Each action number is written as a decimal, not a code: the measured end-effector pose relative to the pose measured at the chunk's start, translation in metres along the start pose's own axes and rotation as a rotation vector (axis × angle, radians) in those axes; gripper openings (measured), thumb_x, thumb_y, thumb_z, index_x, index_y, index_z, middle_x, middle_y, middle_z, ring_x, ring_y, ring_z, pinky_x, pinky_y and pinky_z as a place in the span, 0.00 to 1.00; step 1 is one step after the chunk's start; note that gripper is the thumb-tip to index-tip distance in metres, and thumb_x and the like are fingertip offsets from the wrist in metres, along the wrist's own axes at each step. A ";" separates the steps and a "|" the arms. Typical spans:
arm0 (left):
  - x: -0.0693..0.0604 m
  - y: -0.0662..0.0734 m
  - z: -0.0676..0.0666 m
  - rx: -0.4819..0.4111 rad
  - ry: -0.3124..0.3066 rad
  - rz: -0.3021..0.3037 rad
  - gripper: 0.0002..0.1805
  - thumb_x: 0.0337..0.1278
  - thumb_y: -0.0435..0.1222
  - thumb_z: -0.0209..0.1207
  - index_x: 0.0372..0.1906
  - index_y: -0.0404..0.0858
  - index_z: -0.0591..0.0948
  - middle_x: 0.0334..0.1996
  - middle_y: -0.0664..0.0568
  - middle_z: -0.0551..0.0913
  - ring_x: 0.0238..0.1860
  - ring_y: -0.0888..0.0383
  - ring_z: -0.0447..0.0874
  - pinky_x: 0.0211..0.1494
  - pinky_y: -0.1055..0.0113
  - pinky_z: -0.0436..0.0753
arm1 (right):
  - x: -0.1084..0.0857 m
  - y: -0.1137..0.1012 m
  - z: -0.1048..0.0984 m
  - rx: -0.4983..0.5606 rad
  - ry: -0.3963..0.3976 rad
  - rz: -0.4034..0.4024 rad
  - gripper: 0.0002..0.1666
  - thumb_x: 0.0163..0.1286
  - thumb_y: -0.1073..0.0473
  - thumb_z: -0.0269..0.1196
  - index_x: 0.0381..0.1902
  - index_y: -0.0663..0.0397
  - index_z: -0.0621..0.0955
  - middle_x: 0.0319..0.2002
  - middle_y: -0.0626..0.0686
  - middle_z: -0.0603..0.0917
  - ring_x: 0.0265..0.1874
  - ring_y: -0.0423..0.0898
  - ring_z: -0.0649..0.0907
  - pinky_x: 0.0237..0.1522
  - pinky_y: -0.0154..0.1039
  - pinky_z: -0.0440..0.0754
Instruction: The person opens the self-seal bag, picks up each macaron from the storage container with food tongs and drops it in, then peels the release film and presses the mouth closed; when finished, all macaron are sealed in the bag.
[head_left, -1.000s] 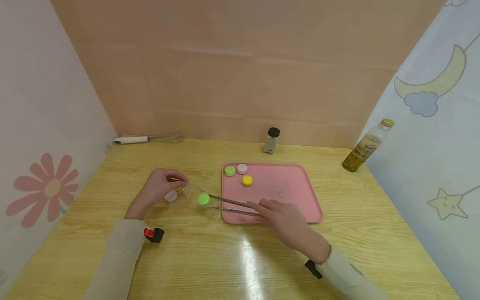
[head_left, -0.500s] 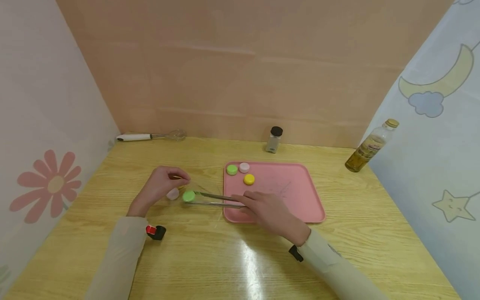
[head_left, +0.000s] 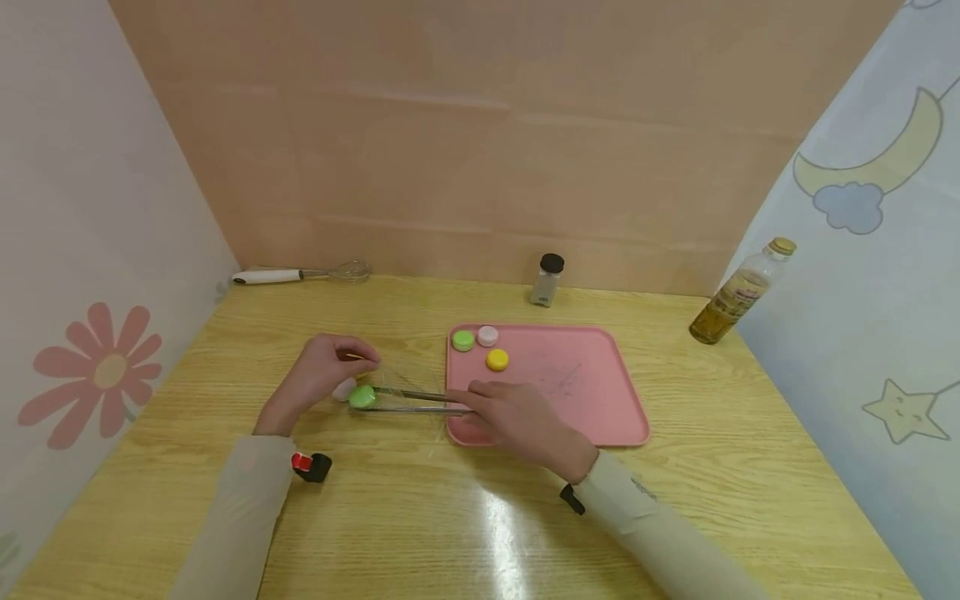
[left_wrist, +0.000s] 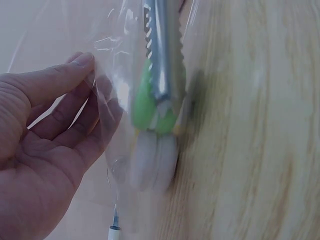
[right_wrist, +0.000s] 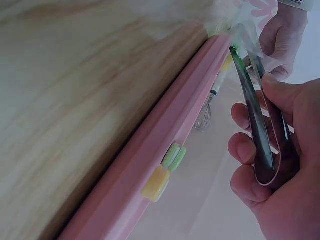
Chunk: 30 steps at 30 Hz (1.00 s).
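Metal tongs (left_wrist: pixel 162 55) hold 1 green macaron (head_left: pixel 362 397) (the bottle label (head_left: pixel 741 287) is illegible).

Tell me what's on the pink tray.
On the tray, near its far left corner, are a green macaron, a pale pink one and a yellow one. The right hand, holding tongs, hides part of the near left; anything there cannot be seen.

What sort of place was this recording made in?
Probably a staged kitchen-style tabletop, judging by the plain, creased tan backdrop behind it, the white-handled wire whisk lying near that backdrop, and the long silver metal tongs in use.
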<state>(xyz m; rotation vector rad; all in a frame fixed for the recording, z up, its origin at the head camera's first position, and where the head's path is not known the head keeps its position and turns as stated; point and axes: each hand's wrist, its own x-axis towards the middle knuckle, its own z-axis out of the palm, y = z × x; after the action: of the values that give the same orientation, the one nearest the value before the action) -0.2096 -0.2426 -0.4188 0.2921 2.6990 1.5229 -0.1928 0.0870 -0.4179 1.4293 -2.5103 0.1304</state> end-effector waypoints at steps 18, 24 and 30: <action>0.000 -0.001 0.000 -0.005 -0.006 -0.010 0.11 0.65 0.39 0.67 0.45 0.36 0.89 0.46 0.50 0.87 0.47 0.52 0.84 0.54 0.52 0.80 | -0.012 0.000 -0.007 -0.091 -0.017 -0.019 0.30 0.73 0.56 0.65 0.71 0.42 0.74 0.35 0.44 0.76 0.27 0.39 0.72 0.21 0.29 0.66; 0.001 -0.003 0.000 0.000 -0.005 -0.016 0.11 0.65 0.40 0.67 0.45 0.36 0.89 0.47 0.50 0.87 0.48 0.51 0.83 0.54 0.51 0.79 | -0.030 0.006 -0.008 -0.099 0.007 -0.020 0.32 0.70 0.63 0.65 0.71 0.44 0.74 0.35 0.44 0.75 0.28 0.41 0.71 0.23 0.31 0.69; 0.002 -0.005 0.001 0.005 0.000 -0.008 0.11 0.65 0.40 0.67 0.45 0.37 0.89 0.47 0.50 0.87 0.47 0.52 0.83 0.52 0.53 0.80 | -0.050 0.013 -0.014 -0.102 0.065 -0.027 0.33 0.68 0.63 0.66 0.70 0.45 0.75 0.35 0.44 0.76 0.32 0.42 0.74 0.35 0.35 0.78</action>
<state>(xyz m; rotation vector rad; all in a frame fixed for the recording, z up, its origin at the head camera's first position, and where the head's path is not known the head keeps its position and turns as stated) -0.2118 -0.2440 -0.4229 0.2813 2.7010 1.5137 -0.1770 0.1377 -0.4168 1.3952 -2.4082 0.0427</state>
